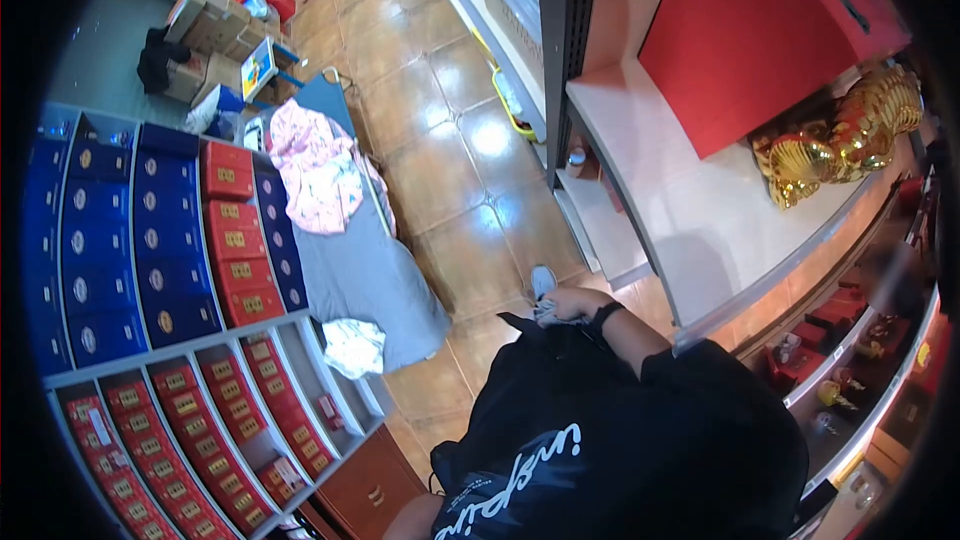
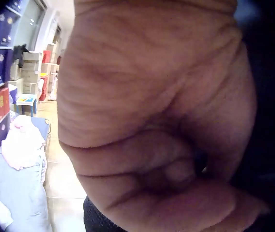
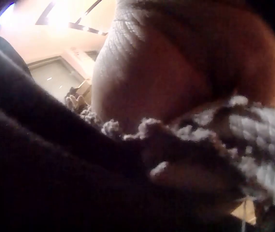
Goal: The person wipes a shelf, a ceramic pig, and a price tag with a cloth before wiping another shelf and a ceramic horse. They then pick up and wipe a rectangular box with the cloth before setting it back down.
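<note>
My right hand (image 1: pixel 570 304) grips a crumpled grey cloth (image 3: pixel 268 140) in front of the black shirt. In the right wrist view, the cloth's waffled weave and frayed edge bunch up under the palm of the right hand (image 3: pixel 176 67). My left hand (image 2: pixel 152 116) hangs low beside the body with its fingers loosely curled, and nothing shows in it. Only a bit of the left arm (image 1: pixel 415 520) appears at the bottom of the head view.
A cot with grey bedding (image 1: pixel 365 280) and a pink patterned cloth (image 1: pixel 315 165) stands along shelves of blue boxes (image 1: pixel 95 240) and red boxes (image 1: pixel 240 230). Rightward, a white shelf (image 1: pixel 690 210) bears a red panel (image 1: pixel 750 40) and a golden figure (image 1: pixel 840 140). Tiled floor (image 1: pixel 430 130) runs between.
</note>
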A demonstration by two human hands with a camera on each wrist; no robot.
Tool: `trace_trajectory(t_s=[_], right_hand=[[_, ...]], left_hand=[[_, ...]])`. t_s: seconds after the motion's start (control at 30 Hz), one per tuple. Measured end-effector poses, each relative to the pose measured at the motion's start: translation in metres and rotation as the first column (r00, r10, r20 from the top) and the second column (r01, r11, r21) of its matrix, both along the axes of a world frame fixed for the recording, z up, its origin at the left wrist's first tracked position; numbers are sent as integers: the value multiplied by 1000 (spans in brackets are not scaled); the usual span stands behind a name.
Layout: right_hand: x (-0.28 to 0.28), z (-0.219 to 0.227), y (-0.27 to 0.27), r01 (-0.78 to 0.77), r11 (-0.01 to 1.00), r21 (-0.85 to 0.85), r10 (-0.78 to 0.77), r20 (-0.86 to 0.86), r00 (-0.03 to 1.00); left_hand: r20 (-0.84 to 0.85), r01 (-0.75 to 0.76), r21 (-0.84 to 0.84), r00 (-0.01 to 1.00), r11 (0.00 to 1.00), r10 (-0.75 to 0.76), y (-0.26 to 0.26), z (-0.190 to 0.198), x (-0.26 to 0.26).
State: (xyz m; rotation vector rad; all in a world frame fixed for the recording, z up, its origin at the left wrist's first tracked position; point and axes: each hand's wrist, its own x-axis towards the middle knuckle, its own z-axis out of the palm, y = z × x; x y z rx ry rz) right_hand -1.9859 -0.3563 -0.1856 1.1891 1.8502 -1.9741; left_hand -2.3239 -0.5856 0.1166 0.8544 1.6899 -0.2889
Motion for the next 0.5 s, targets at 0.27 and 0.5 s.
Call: trace_trajectory(t_s=[0.27, 0.5], right_hand=[[50, -144, -66, 694, 690, -206, -704, 30, 709], [41, -19, -18, 636, 762, 124, -646, 69, 761]], left_hand=[[-39, 184, 62, 983, 981, -182, 115, -22, -30], [-40, 387, 122, 922, 914, -385, 224, -50, -70]])
